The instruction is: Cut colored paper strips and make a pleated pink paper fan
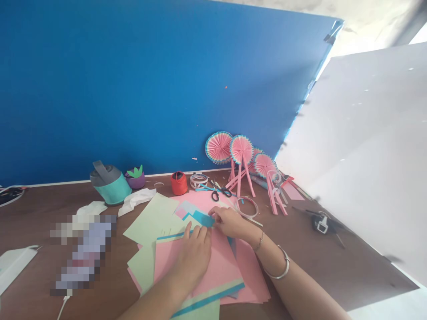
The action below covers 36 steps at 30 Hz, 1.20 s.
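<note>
My left hand (194,253) lies flat on a pink paper sheet (216,266) with blue and pale green strips along its edges, its fingers stretched out. Just beyond that sheet, my right hand (230,221) pinches the right end of a piece of blue paper (202,218). Its fingertips are partly hidden. Beneath are pale green sheets (150,222) and more pink sheets (253,275), loosely stacked. A pair of black-handled scissors (220,194) rests beyond my right hand, with a roll of tape (247,207) close by.
Pink pleated paper fans (242,150) on paper sticks lean at the blue wall (133,89). A teal-and-grey container (111,186), a purple pot (135,178) and a red container (179,183) stand along the back. A pixelated object (86,255) lies left; a watch-like black item (322,223) lies right.
</note>
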{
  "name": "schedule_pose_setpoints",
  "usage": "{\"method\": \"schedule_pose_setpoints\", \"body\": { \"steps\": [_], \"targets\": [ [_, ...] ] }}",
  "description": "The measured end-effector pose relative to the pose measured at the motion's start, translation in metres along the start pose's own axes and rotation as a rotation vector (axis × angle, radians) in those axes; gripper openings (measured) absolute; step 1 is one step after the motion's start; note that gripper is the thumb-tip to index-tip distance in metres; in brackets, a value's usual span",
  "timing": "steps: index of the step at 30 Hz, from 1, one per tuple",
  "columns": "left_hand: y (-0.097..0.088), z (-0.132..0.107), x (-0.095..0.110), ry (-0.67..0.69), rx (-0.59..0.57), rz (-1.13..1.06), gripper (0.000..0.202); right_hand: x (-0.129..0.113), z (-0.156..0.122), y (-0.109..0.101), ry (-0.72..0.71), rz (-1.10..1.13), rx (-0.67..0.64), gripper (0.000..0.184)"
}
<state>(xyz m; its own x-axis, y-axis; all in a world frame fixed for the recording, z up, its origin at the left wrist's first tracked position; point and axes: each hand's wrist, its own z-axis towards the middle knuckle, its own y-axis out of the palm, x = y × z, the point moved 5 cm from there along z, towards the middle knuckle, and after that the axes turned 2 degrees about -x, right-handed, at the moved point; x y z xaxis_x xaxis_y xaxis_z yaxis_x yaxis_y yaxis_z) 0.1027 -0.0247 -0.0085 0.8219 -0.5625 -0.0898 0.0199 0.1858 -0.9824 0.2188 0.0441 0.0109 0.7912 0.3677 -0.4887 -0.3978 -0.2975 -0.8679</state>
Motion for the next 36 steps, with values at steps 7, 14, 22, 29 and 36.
{"method": "schedule_pose_setpoints", "body": {
  "steps": [7, 14, 22, 29, 36],
  "targets": [
    [0.003, 0.0, 0.001, -0.02, -0.006, 0.005, 0.041, 0.023, -0.004, -0.002, 0.012, 0.063, 0.002, 0.033],
    [0.008, 0.0, 0.001, -0.022, 0.023, 0.029, 0.042, 0.027, -0.005, -0.002, 0.031, 0.001, 0.015, 0.028],
    [0.001, 0.001, 0.003, -0.025, 0.064, 0.076, 0.045, 0.013, -0.007, -0.008, 0.077, -0.154, -0.026, 0.031],
    [0.001, 0.002, 0.002, -0.028, 0.056, 0.064, 0.042, 0.008, -0.009, -0.009, 0.114, -0.181, -0.012, 0.023],
    [0.005, -0.001, 0.002, -0.032, 0.036, 0.054, 0.047, 0.016, -0.01, -0.008, 0.125, -0.107, 0.003, 0.022]
  ]
}}
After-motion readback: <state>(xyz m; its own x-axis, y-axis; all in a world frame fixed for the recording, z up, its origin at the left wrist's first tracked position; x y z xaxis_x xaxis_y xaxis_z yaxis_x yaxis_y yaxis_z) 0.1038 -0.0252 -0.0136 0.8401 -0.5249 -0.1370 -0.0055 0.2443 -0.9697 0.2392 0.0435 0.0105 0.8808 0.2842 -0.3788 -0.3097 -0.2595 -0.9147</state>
